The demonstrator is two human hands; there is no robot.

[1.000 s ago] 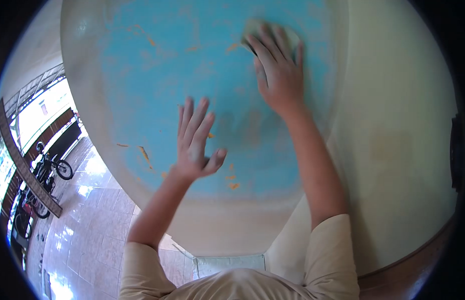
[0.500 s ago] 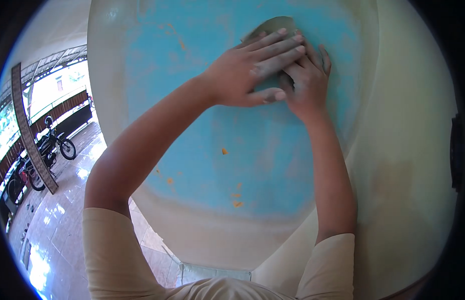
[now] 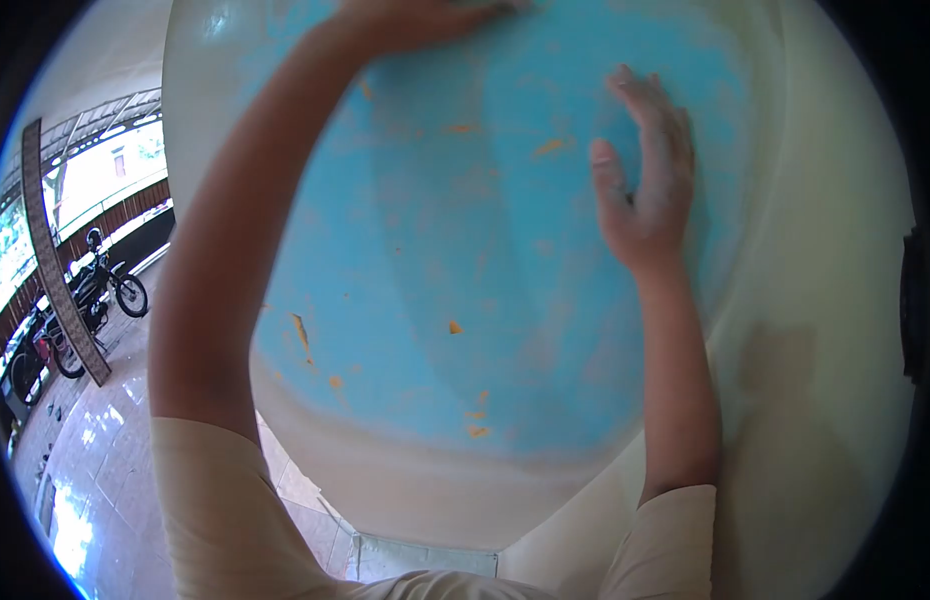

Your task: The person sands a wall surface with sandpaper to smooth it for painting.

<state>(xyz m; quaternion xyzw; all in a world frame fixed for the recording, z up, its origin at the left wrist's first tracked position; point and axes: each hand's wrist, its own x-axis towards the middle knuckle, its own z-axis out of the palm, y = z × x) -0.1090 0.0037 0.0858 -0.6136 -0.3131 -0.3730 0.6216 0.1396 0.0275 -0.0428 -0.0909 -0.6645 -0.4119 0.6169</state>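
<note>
In front of me is a wall panel [image 3: 435,270] with a large blue patch, pale smudges and small orange spots. My left hand [image 3: 415,22] is up at the top edge of the view, close to the blue surface. Its thumb stretches to the right, while the other fingers are cut off by the frame, so what it may hold is hidden. On the right side of the patch, my right hand [image 3: 653,175] is open with thumb and fingers apart. Its fingertips look dusty and nothing shows in it. The bent brown-grey sheet is out of sight.
A cream side wall [image 3: 825,300] meets the panel on the right. At far left are a post [image 3: 60,260], a parked motorcycle [image 3: 125,290] and a shiny tiled floor [image 3: 105,450]. A pale ledge [image 3: 425,558] lies low in front of me.
Before, both hands lay together over a bent sheet on the blue patch. My left hand has moved up and left to the frame's top edge; my right hand has separated and shifted slightly down.
</note>
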